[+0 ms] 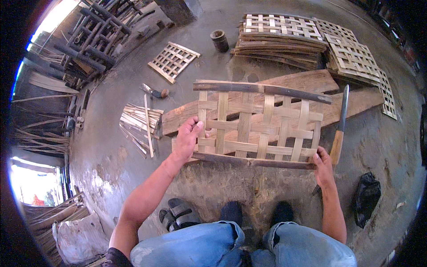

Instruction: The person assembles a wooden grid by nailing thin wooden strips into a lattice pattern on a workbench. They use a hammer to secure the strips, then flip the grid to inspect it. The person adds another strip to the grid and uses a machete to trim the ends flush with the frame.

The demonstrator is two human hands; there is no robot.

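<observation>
Between my two hands I hold up a woven bamboo panel, an open lattice of flat strips edged with dark split bamboo along its far and near sides. My left hand is closed on its left edge, thumb on top. At the near right corner my right hand pinches the panel; some of its fingers are hidden beneath. Under the panel two rough wooden planks lie on the floor. A long knife with a wooden handle rests just beyond my right hand.
Bamboo strips and a short knife lie to the left. Farther off are a small lattice, a bamboo cup and stacked woven panels. Sandals sit by my feet; a black bag lies right.
</observation>
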